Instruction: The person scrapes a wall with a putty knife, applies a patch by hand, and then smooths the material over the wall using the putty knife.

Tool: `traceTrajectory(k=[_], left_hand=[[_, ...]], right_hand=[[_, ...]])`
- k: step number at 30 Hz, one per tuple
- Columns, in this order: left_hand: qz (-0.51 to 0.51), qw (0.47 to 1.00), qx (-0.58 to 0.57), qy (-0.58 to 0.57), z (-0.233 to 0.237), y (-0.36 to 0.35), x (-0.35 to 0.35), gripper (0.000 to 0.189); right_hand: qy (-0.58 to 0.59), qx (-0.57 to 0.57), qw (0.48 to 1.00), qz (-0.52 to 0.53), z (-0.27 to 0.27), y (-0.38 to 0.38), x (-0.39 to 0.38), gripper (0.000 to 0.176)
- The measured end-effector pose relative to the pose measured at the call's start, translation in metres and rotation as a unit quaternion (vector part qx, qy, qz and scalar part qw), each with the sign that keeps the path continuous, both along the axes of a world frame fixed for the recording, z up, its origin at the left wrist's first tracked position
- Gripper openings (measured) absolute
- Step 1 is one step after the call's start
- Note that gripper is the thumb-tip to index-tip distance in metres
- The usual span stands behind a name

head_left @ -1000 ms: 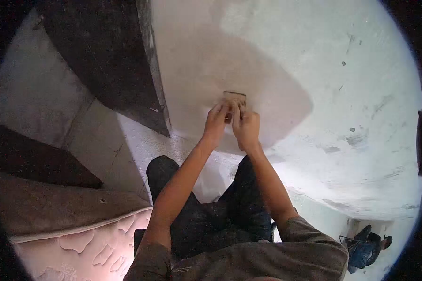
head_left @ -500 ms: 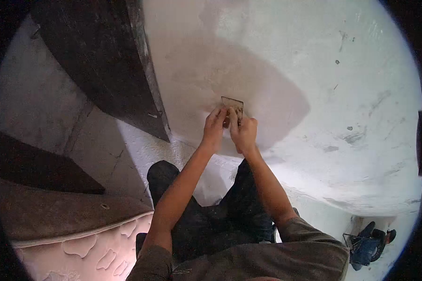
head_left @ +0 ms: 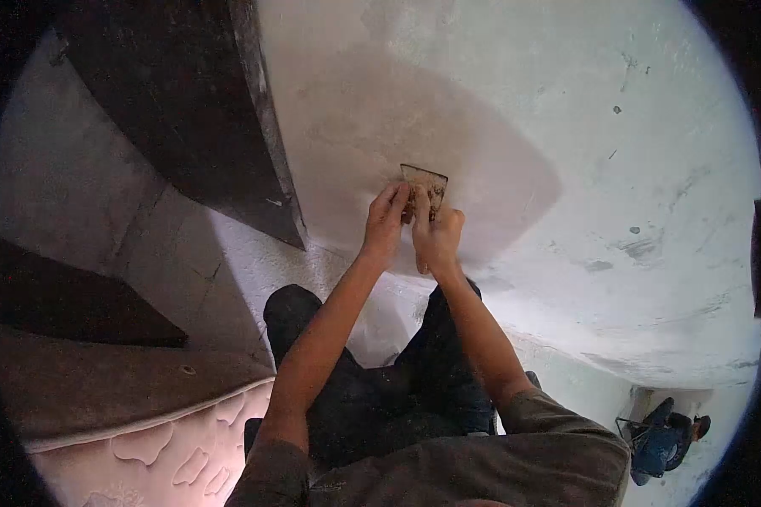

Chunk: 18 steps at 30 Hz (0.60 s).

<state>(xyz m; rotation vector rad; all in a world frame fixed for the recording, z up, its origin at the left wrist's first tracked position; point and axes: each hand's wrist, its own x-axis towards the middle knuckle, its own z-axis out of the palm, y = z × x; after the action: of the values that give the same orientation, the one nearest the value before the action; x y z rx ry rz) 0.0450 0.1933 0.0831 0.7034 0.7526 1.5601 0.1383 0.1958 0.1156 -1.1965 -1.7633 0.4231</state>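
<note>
A wide putty knife [head_left: 425,179], its blade smeared with dried brown material, lies against the pale wall in front of me. My right hand [head_left: 438,237] is closed around its lower part, with one finger laid along the blade. From the other side, my left hand [head_left: 384,226] has its fingers bent in and pressed at the blade's lower left edge. Between the two hands the handle is mostly hidden. The blade's upper edge is turned toward the wall [head_left: 482,177], where a shadow falls around both hands.
To the left hangs a dark door-like panel [head_left: 186,110], its edge close to the wall. A brown padded edge [head_left: 127,384] and a pink patterned mattress-like surface [head_left: 169,448] lie lower left. Far right, a person [head_left: 661,439] sits near the wall. Dark marks spot the wall.
The putty knife and both hands have shifted slightly; the blade now sits a little higher and shows more of its face. Both hands stay on it.
</note>
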Motion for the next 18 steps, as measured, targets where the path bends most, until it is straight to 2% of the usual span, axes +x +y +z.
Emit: traceTrajectory(k=[3,5,6,8,11,12,14,18], left_hand=[[0.01,1.0,-0.009,0.006,0.004,0.0,-0.001,0.027],[0.011,1.0,-0.024,0.008,0.005,0.001,-0.002,0.026],[0.015,1.0,-0.01,0.021,0.006,0.002,-0.004,0.026],[0.019,0.999,0.001,0.034,0.005,0.002,-0.004,0.026],[0.046,0.999,-0.01,-0.005,0.018,0.0,-0.006,0.027],[0.032,0.999,-0.019,-0.01,0.016,-0.001,-0.008,0.027],[0.021,0.999,-0.026,-0.015,0.009,-0.003,-0.011,0.027],[0.012,0.999,-0.028,-0.008,-0.004,-0.004,-0.002,0.026]], right_hand=[[0.057,-0.002,0.998,0.01,0.004,-0.001,-0.003,0.019],[0.083,0.037,0.996,0.003,0.006,-0.001,-0.007,0.022],[0.084,0.036,0.996,0.002,0.006,0.001,-0.007,0.022],[-0.005,0.033,0.999,-0.011,0.004,0.005,-0.005,0.025],[-0.024,0.067,0.997,-0.033,0.002,0.006,-0.011,0.027],[-0.023,0.07,0.997,-0.031,0.004,0.004,-0.013,0.027],[0.018,0.007,1.0,-0.012,0.006,0.0,-0.013,0.027],[0.024,0.01,1.0,-0.001,0.001,-0.001,-0.004,0.028]])
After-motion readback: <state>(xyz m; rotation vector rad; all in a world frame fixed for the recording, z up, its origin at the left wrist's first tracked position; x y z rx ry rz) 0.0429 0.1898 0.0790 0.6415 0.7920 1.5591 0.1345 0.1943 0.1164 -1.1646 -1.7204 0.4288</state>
